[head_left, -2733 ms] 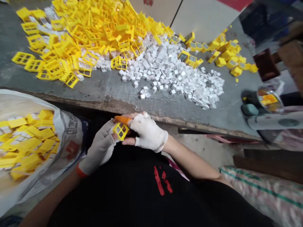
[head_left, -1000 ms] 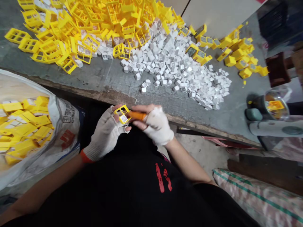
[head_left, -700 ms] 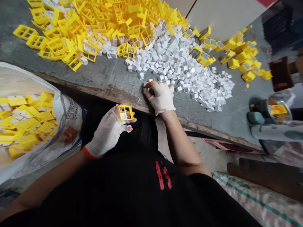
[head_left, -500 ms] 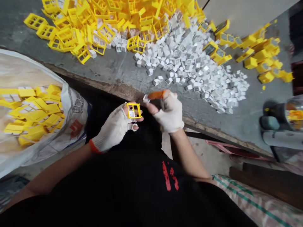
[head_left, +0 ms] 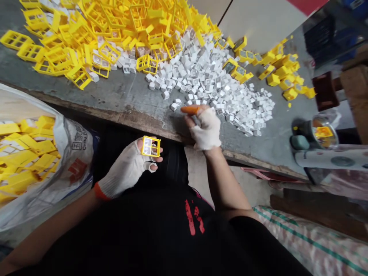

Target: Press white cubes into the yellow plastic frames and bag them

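In my left hand [head_left: 128,166], gloved in white with bare fingertips, is a small yellow plastic frame [head_left: 155,149] divided into square openings. White square caps [head_left: 147,146] fill the frame's left-hand openings, while fingers show through those on the right. My right hand [head_left: 205,128], also gloved, hovers at the bench's front edge with an orange cover [head_left: 190,110] on its index finger. Thumb and index finger are apart, and nothing shows between them. Just beyond the orange tip lie loose white caps [head_left: 175,104] at the near edge of a large white pile [head_left: 201,73].
Many yellow frames [head_left: 63,53] are heaped on the grey bench [head_left: 115,92] at the back left. Yellow blocks [head_left: 284,73] lie farther right. A white sack [head_left: 73,153] of yellow-and-white pieces stands at left. A metal container [head_left: 326,132] and a roll [head_left: 336,159] sit at right.
The white cap in my right fingers has gone from them, and another cap now shows in the yellow frame. My right hand has moved away from the frame, towards the pile. The view has shifted.
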`<state>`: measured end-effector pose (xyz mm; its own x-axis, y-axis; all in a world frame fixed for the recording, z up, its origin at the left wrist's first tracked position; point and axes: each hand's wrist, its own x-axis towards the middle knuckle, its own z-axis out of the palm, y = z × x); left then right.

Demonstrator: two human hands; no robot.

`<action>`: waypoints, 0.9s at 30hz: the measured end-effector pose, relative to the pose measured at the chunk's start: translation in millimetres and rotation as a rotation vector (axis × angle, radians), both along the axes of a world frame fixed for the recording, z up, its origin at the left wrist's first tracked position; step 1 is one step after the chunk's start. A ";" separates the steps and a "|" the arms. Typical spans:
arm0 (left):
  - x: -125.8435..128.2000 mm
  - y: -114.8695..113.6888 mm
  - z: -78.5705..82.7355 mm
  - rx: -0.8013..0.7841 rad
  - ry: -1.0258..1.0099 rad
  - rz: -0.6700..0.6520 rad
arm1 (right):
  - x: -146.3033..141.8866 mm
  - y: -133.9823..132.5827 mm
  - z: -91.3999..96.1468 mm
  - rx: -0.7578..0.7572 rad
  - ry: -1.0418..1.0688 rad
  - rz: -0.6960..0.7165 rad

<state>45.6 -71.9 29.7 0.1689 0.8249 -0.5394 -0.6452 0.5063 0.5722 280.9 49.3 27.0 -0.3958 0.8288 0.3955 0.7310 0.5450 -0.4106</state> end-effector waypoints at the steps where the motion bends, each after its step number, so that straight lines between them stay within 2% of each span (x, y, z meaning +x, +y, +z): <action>1: 0.7 1.3 0.0 -0.001 0.010 0.010 | 2.2 15.6 -2.4 0.015 -0.053 -0.080; 2: 1.4 2.5 -0.1 -0.002 0.020 0.019 | 2.2 30.8 -4.5 0.021 -0.121 -0.111; 4: 2.2 4.2 -0.2 -0.003 0.034 0.034 | -2.9 55.5 -6.5 0.011 -0.247 -0.078; 7: 1.5 4.2 -0.8 -0.008 0.048 0.047 | -15.3 67.0 -0.4 -0.018 -0.324 -0.018; 10: -0.8 1.9 -2.0 0.014 0.037 0.083 | -23.1 46.2 15.0 -0.085 -0.324 0.054; 14: -1.9 -0.3 -2.3 0.073 0.007 0.111 | -27.5 1.1 35.9 -0.188 -0.296 0.296; 17: 0.3 -1.2 0.0 0.085 0.029 0.090 | -34.4 -24.0 40.3 -0.204 -0.325 0.380; 21: 1.8 -3.7 2.6 0.103 0.042 0.059 | -42.8 -45.2 27.5 -0.272 -0.268 0.345; 24: 0.5 -4.7 2.6 0.103 0.009 0.046 | -40.4 -53.6 12.0 -0.356 -0.003 0.286; 27: -0.6 -3.4 2.1 0.064 -0.001 0.051 | -28.0 -38.1 3.1 -0.316 0.222 0.135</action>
